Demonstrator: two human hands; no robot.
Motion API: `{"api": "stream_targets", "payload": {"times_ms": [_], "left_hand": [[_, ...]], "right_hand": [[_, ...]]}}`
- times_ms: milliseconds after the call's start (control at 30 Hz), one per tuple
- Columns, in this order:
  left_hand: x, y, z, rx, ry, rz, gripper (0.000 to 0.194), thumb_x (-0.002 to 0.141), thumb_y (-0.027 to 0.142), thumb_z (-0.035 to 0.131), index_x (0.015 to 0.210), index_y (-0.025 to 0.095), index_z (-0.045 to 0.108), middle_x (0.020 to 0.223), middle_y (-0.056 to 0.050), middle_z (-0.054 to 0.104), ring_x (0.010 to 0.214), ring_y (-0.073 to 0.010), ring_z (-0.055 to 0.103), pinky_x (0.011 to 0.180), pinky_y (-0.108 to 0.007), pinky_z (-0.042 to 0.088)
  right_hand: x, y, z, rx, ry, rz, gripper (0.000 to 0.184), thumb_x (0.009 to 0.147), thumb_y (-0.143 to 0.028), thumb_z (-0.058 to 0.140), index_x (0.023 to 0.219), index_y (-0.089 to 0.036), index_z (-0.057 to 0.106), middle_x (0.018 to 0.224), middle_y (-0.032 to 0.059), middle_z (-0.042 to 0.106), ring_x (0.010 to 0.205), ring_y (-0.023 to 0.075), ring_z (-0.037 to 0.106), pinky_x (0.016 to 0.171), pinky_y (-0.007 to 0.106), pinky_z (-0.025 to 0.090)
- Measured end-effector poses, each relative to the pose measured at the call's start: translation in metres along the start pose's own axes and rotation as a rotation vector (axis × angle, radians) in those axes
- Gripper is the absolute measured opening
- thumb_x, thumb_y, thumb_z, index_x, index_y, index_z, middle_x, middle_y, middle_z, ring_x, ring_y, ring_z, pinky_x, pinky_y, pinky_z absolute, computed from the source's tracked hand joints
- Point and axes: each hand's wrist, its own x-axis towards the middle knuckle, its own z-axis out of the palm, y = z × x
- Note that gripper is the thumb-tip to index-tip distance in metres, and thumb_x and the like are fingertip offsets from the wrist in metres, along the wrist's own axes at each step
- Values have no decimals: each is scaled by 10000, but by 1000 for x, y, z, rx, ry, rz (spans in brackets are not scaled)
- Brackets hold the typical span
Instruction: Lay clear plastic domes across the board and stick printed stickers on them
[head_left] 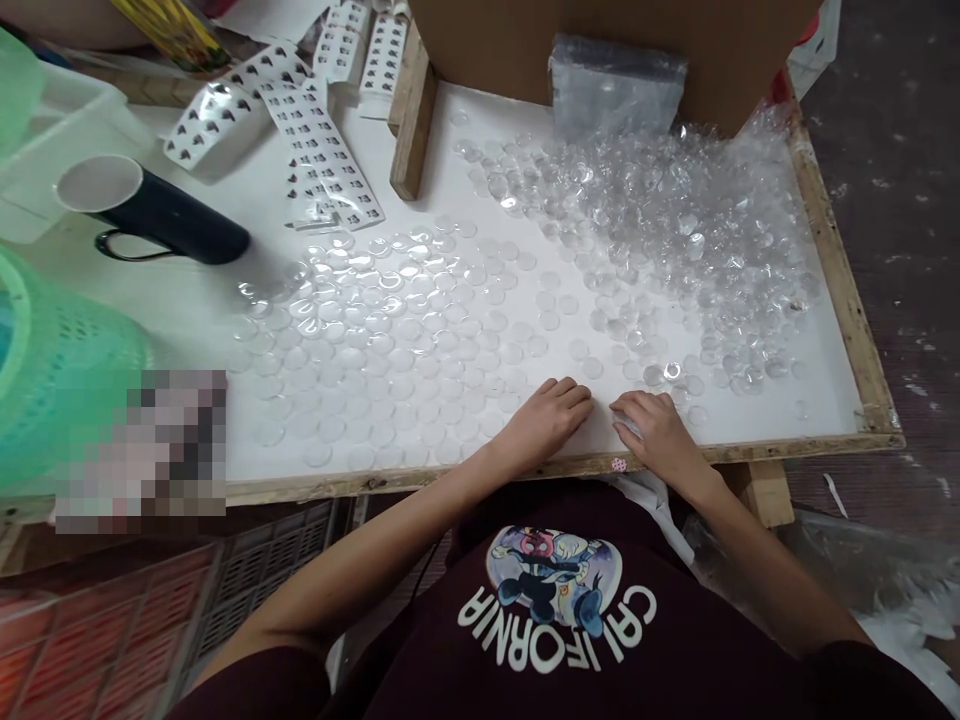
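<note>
Both my hands rest palm down at the near edge of a white work board (pixel 787 400) with a wooden rim. My left hand (pixel 546 420) lies with fingers curled lightly on the board, right beside a flat spread of clear round glass discs (pixel 390 330). My right hand (pixel 654 428) sits next to it, fingertips bent onto the board near a few stray discs. Whether either hand holds a disc is hidden under the fingers. A loose heap of clear discs (pixel 660 220) fills the far right of the board.
A black mug (pixel 150 208) lies on its side at the left. Sheets of small heart stickers (pixel 315 150) lie at the back, beside a wooden block (pixel 412 130). A cardboard box (pixel 525 40) and a plastic bag (pixel 615 80) stand behind the heap. A green basket (pixel 52 380) sits at the left.
</note>
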Motion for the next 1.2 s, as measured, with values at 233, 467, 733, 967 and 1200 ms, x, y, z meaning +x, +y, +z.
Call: {"api": "stream_targets", "payload": {"times_ms": [233,467,733,967,1200], "left_hand": [[-10,3,-8,-65,97,-67,197,985,117,513,1169,133,583,1178,-115,655,1067,-255,572,889,-378,481],[1,27,4,-100,67,57,166,1000,141,503,1134,133,600,1214,-132,652,1109,-267,602,918,-402,509],[21,28,14,-159,21,158,289,987,153,544,1272,135,583,1451,-141,570,1354,-266,520,1107,-406,431],[-2,10,2,-149,20,61,158,995,137,512,1070,130,650,1184,-114,695,1148,-260,618,984,-403,501],[5,13,-10,-134,43,43,151,1001,131,502,1051,121,645,1116,-120,686,1082,-265,610,936,-409,498]], "right_hand": [[7,-10,7,174,74,90,232,971,-174,460,1097,-206,652,1051,83,751,918,234,688,883,403,437],[-2,6,5,213,220,152,215,981,-205,462,1059,-226,661,1035,54,758,937,232,680,887,397,466],[-4,46,-6,-97,345,139,266,966,-272,540,1191,-228,675,1360,121,605,1239,308,538,1017,477,422],[-4,106,-24,-80,356,185,288,961,-277,493,1162,-223,691,1232,128,641,1178,306,582,1013,501,457],[-22,103,-46,-54,486,222,270,955,-266,497,1140,-212,686,1146,125,660,1128,295,618,977,471,502]]}}
